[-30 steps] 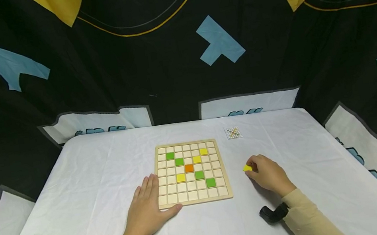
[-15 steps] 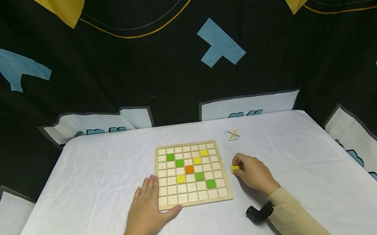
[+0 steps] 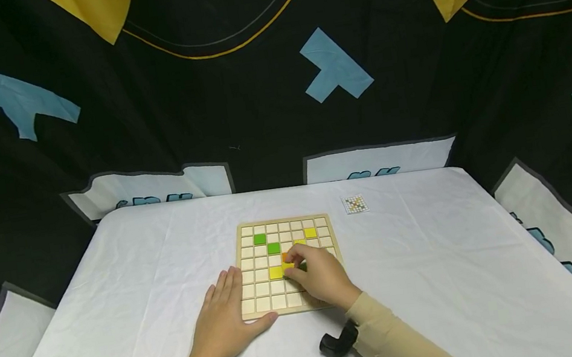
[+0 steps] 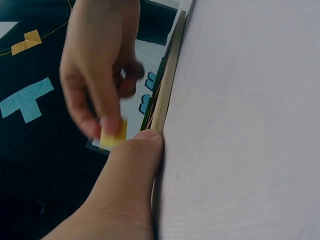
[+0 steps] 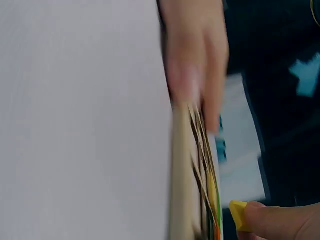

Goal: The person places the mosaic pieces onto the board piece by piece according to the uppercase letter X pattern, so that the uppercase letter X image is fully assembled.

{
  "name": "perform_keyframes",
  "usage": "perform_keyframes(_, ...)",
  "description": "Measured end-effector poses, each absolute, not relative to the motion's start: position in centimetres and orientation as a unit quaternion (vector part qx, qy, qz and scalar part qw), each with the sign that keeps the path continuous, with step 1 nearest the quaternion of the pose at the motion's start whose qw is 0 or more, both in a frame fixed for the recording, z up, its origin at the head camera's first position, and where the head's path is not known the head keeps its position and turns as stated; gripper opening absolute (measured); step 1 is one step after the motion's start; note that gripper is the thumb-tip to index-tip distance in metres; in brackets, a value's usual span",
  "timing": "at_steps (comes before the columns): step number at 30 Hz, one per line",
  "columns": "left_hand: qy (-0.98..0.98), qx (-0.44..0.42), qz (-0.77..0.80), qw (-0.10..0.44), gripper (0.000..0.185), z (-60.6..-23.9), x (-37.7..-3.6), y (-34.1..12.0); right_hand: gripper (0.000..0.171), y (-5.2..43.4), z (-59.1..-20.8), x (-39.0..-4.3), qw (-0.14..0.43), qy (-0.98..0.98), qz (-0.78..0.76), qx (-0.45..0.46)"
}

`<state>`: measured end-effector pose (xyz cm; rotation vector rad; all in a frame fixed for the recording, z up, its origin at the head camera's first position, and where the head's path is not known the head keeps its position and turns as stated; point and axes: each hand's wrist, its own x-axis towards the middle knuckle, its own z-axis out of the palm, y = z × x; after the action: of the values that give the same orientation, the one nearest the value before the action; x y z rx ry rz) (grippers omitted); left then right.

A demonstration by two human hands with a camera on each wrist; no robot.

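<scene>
A square wooden board (image 3: 261, 289) with pale cells and several coloured tiles lies in the middle of the table. My left hand (image 3: 220, 319) rests straight-fingered along its left side, with the thumb at the front edge. Over the board, my right hand (image 3: 324, 277) pinches a yellow tile (image 5: 238, 214) between thumb and fingers. In the left wrist view this hand hangs above my left thumb (image 4: 135, 160). The tile sits close beside another yellow tile (image 3: 275, 272) in the head view. An orange tile and a green tile are partly hidden by the right hand.
A small card (image 3: 355, 204) with a dotted colour pattern lies behind the board to the right. White cloth (image 3: 455, 252) covers the table. A black curtain (image 3: 254, 110) with blue and yellow shapes hangs behind it.
My right hand has moved left with the yellow tile, from beside the board to above its middle. The left hand has stayed at the board's left side.
</scene>
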<state>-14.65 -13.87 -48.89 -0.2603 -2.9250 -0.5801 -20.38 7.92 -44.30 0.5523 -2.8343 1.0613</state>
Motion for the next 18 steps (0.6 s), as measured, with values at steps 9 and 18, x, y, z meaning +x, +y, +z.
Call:
perform_keyframes(9,-0.974,-0.089,-0.193,0.08,0.119,-49.1,-14.7,-13.9,0.013,3.8,-45.2,-19.6,0.014,-0.913,0.335,0.231)
perform_keyframes(18,-0.975,-0.094,-0.184,0.084,0.118,-49.0,-14.7,-14.0,0.014,3.3,-45.8,-19.4,0.04,-0.921,0.293,0.254)
